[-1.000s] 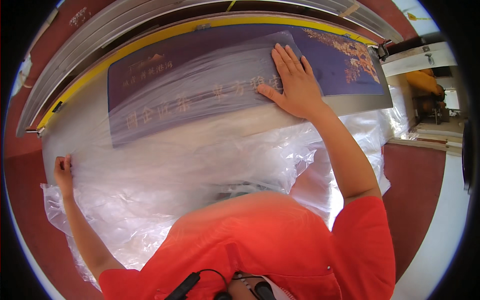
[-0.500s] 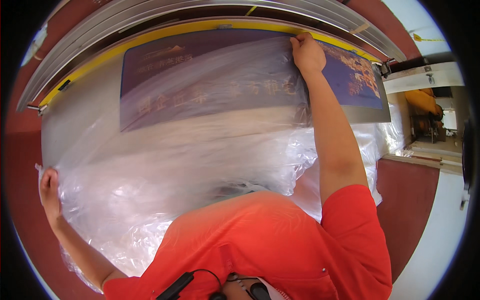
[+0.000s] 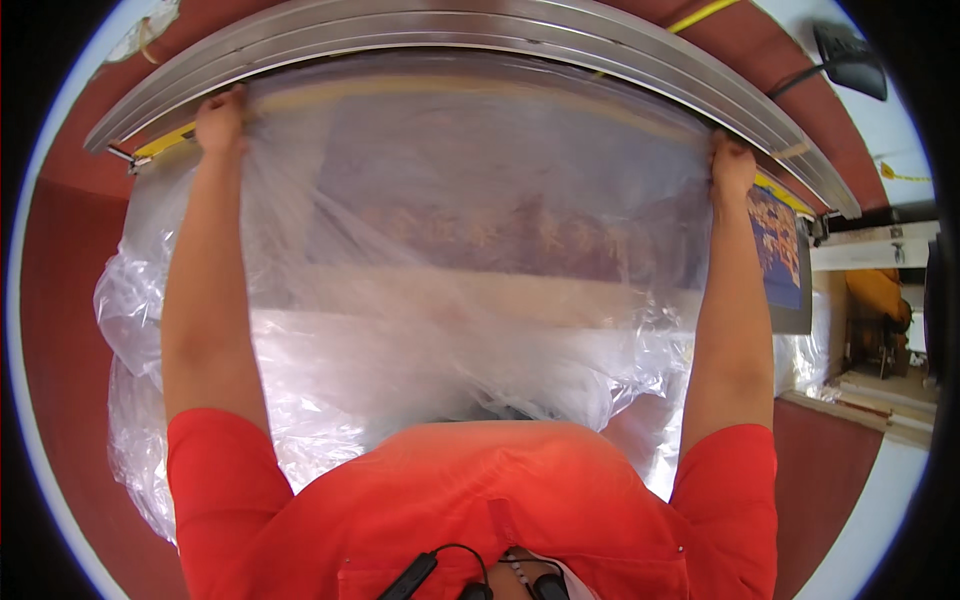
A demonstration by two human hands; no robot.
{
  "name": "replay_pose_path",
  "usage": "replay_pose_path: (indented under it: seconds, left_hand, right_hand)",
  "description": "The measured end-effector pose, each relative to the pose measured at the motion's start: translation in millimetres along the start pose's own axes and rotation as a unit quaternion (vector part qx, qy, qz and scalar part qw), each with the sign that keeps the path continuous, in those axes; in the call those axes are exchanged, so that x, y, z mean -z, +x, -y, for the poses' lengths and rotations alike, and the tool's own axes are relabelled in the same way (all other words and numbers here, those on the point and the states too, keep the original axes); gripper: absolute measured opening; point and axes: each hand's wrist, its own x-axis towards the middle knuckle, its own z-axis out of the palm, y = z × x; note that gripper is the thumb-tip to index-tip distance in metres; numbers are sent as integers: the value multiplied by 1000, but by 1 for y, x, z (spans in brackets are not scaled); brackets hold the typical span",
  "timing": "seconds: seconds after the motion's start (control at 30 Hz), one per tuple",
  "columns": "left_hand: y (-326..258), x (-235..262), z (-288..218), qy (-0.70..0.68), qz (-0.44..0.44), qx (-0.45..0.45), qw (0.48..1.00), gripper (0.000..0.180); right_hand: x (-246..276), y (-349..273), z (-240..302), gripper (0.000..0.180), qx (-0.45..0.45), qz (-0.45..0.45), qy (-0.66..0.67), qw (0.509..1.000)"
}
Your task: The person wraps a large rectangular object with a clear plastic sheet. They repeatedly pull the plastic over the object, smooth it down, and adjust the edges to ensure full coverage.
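Observation:
A wide, wrinkled sheet of clear plastic film [image 3: 400,340] stretches between my hands and hangs down toward my body. Its far edge is pinched by my left hand [image 3: 220,120] near the left end of a metal frame. At the frame's right end my right hand [image 3: 733,163] grips the same edge, fingers closed. Behind the film, a grey panel with a dark blue printed picture [image 3: 778,245] shows through hazily; only the picture's right end, with an orange pattern, lies uncovered. Both arms are stretched forward.
A long silver metal rail [image 3: 480,30] curves across the far side, with a yellow strip [image 3: 165,142] below it. Dark red wall [image 3: 70,330] stands at the left. An opening with an orange-yellow thing [image 3: 872,295] inside is at the right, by a white beam [image 3: 870,252].
My left hand has swung from the lower left up to the far edge, lifting the film there. My right hand has shifted right along the frame, and the film covers more of the printed picture.

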Motion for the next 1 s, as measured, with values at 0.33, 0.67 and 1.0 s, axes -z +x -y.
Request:
replay_pose_path:
  seconds: [0.33, 0.67, 1.0]
  left_hand:
    - [-2, -14, 10, -39, -65, 145, 987, 40]
    - [-6, 20, 1, -360, 168, 206, 894, 21]
    - [-89, 370, 215, 141, -258, -43, 955, 25]
  right_hand:
    - [-3, -7, -9, 44, -9, -160, -82, 984]
    - [-6, -14, -1, 36, -50, -97, 44, 993]
    - [18, -32, 25, 32, -136, 143, 326, 925]
